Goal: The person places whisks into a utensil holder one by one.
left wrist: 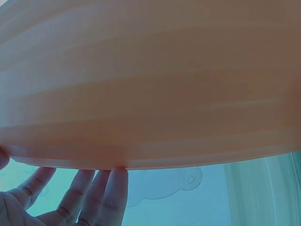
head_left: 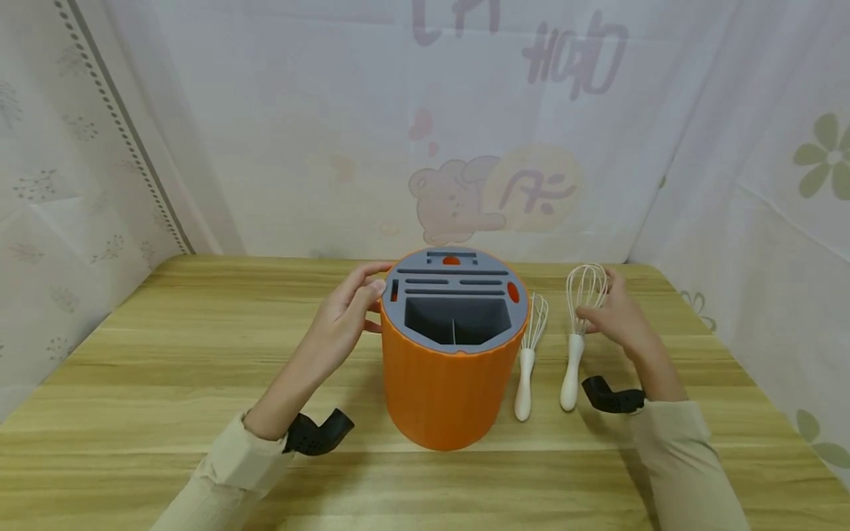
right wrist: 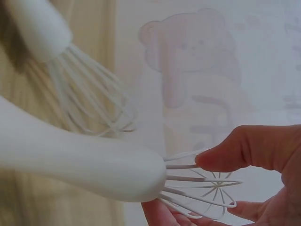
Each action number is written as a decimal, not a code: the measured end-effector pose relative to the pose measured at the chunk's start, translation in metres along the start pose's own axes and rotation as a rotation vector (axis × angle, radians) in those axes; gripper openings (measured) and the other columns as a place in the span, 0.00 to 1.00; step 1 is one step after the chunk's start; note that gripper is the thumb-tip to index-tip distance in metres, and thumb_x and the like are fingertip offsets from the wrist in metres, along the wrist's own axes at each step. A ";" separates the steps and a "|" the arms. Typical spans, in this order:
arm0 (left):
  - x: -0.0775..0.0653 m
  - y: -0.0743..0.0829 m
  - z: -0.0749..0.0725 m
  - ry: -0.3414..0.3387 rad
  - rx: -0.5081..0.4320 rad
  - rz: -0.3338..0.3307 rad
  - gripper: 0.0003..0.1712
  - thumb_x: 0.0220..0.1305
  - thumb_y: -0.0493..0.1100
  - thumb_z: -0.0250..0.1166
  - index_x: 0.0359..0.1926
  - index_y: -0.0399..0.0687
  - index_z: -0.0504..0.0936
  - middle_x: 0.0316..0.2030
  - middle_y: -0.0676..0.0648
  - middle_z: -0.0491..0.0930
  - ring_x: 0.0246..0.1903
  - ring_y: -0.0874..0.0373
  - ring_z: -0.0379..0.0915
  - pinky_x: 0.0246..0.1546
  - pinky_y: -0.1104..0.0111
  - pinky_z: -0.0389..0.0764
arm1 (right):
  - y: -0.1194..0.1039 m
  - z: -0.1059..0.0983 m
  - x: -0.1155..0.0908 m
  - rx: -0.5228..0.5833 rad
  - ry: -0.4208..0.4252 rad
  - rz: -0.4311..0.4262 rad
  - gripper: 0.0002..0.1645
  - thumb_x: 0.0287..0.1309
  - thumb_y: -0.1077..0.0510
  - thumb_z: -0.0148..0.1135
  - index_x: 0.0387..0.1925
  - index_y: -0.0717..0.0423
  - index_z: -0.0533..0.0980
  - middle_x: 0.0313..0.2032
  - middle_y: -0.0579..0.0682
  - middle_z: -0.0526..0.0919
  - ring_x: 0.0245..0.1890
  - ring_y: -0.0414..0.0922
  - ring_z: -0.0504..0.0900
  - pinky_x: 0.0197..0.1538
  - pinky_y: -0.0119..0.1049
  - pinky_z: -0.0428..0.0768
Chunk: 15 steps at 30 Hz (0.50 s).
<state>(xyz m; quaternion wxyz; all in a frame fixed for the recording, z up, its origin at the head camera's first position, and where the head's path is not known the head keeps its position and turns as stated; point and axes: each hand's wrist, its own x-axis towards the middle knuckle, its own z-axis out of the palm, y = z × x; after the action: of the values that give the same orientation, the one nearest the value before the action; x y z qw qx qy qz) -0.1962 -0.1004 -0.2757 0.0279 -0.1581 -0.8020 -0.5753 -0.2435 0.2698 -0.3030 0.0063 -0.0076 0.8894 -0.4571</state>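
Note:
A ribbed orange utensil holder [head_left: 445,398] stands upright on the wooden table, topped by a grey slotted insert [head_left: 453,282] with a divided compartment. My left hand [head_left: 341,317] touches its left side near the rim; in the left wrist view, straight, spread fingers [left wrist: 115,195] meet the orange wall. On the right, my right hand [head_left: 620,313] pinches the wires of a white whisk [head_left: 572,372], thumb on one side and fingers on the other. Its handle [right wrist: 94,165] points back toward me. A second white whisk [head_left: 524,383] lies between that one and the holder.
The wooden table [head_left: 219,354] reaches back to a pale printed curtain [head_left: 299,133] with a bear drawing. More patterned cloth hangs at both sides. A black curved device [head_left: 322,434] sits on my left wrist, and another [head_left: 612,398] on my right.

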 end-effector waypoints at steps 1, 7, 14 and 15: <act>0.000 0.000 0.000 -0.001 0.000 0.000 0.20 0.71 0.49 0.44 0.61 0.58 0.68 0.46 0.43 0.77 0.41 0.48 0.77 0.38 0.59 0.82 | -0.002 -0.001 -0.001 0.002 0.013 -0.007 0.53 0.54 0.68 0.53 0.69 0.67 0.29 0.62 0.78 0.50 0.44 0.58 0.73 0.32 0.32 0.83; 0.000 0.000 0.000 -0.001 -0.001 -0.005 0.20 0.71 0.49 0.44 0.61 0.58 0.68 0.47 0.43 0.77 0.41 0.48 0.77 0.37 0.62 0.82 | -0.015 -0.012 -0.011 0.033 0.080 -0.063 0.53 0.56 0.68 0.52 0.69 0.63 0.27 0.63 0.75 0.46 0.52 0.63 0.69 0.30 0.26 0.81; 0.000 0.000 0.000 -0.006 0.005 -0.002 0.21 0.71 0.49 0.43 0.62 0.57 0.67 0.49 0.44 0.76 0.41 0.49 0.76 0.38 0.60 0.82 | -0.039 -0.025 -0.030 0.004 0.209 -0.129 0.54 0.56 0.65 0.55 0.71 0.55 0.29 0.65 0.68 0.48 0.38 0.32 0.70 0.32 0.23 0.80; 0.000 0.000 0.000 -0.005 0.003 -0.002 0.21 0.71 0.49 0.43 0.62 0.57 0.67 0.49 0.44 0.76 0.42 0.49 0.76 0.38 0.60 0.82 | -0.042 -0.026 -0.034 0.000 0.234 -0.144 0.54 0.56 0.65 0.55 0.71 0.54 0.30 0.65 0.66 0.49 0.39 0.31 0.70 0.32 0.22 0.80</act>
<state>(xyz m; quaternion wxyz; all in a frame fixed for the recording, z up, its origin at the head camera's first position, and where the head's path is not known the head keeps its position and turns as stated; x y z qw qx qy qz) -0.1965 -0.1008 -0.2757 0.0258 -0.1588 -0.8032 -0.5736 -0.2097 0.2672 -0.2532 -0.1303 -0.0180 0.8811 -0.4542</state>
